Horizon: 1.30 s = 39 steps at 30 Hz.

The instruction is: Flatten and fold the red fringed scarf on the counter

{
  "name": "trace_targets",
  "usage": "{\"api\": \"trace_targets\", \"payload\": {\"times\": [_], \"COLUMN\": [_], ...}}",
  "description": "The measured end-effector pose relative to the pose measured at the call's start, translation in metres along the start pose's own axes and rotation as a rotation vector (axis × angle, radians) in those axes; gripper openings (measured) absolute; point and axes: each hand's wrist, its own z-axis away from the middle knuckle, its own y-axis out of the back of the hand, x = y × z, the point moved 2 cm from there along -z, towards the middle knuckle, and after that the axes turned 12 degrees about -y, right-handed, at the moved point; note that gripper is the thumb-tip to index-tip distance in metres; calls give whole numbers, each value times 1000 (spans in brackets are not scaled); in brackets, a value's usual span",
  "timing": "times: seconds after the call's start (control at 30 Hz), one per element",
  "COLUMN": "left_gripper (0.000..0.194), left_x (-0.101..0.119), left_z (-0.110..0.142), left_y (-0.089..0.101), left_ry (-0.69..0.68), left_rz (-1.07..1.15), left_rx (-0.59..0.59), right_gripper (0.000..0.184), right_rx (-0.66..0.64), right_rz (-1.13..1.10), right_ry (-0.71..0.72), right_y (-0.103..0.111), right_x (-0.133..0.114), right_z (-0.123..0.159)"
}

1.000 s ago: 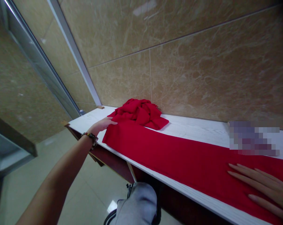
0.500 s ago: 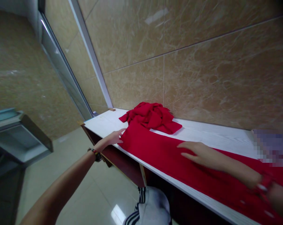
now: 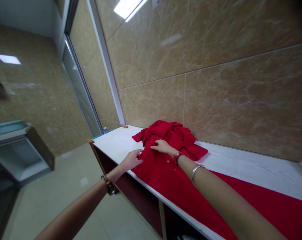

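A long red cloth (image 3: 190, 186) lies spread along a white shelf (image 3: 240, 166), with its far end bunched in a crumpled heap (image 3: 170, 133) against the tiled wall. My left hand (image 3: 132, 159) pinches the cloth's near left corner at the shelf's front edge. My right hand (image 3: 162, 146) reaches across and rests on the cloth just below the heap, its fingers curled on the fabric. I wear bracelets on both wrists.
A tan marble-tiled wall (image 3: 228, 93) runs behind the shelf. A metal-framed glass panel (image 3: 78, 83) stands at the far left end. A grey box-like unit (image 3: 18, 150) sits at the left. Glossy floor tiles (image 3: 66, 186) lie below.
My right hand has slid left along the cloth from the far right end to the bunched heap. My left hand has stayed at the cloth's left corner. The view has swung left.
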Motion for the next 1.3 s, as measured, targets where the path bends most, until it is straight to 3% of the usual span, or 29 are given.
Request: {"api": "trace_targets", "payload": {"times": [0.3,0.43,0.53,0.63,0.7,0.77,0.83,0.93,1.0,1.3], "left_gripper": [46,45,48,61,65,62,55,46,41,32], "left_x": [7,11,11,8,8,12,18,25,28,31], "left_z": [10,11,16,28,39,46,50,50,49,45], "left_y": [-3,-7,-1,8,10,9,7,5,6,6], "left_ry": [-76,-102,1,341,569,675,674,656,662,719], "left_rz": [-197,-209,-160,55,299,522,720,998,1042,1161], "left_rx": [68,83,170,259,208,140,174,409,526,574], "right_gripper": [12,14,12,9,9,8,16,32,37,53], "right_rx": [-82,-170,-217,-181,-152,-113,-67,-19,1,-21], "right_rz": [-305,-453,-628,-738,-775,-789,-792,-788,-775,-605], "right_ry": [95,44,-24,-68,-104,-145,-175,-179,-170,-52], "right_y": [10,13,16,17,15,12,11,11,12,8], "right_x": [2,3,5,7,7,6,5,4,4,0], "right_z": [-1,0,1,0,-2,-5,-9,-15,-18,-25]}}
